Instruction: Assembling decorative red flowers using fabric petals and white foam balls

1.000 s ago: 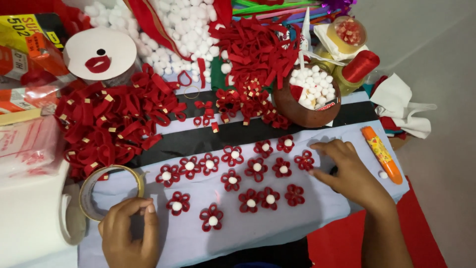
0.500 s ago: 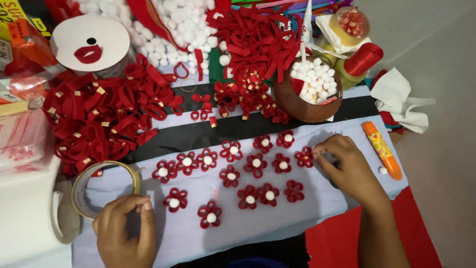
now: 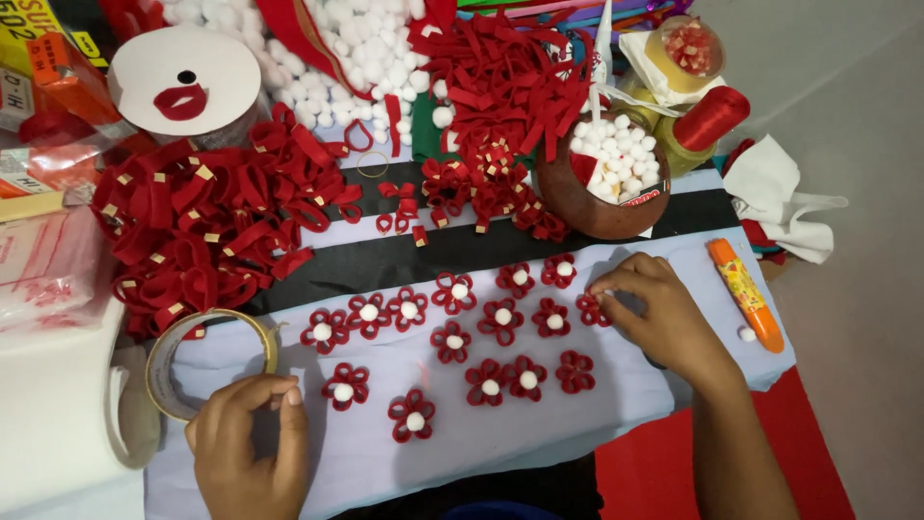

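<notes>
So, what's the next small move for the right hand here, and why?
Probably press a white pompom into the red ribbon flower under the right hand, then do the bare one. The other flowers in the rows, such as this one, already carry white centres.

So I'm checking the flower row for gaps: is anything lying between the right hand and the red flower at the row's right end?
Nothing visible: the right hand has its fingers already on the red flower, with only pale cloth around it.
</notes>
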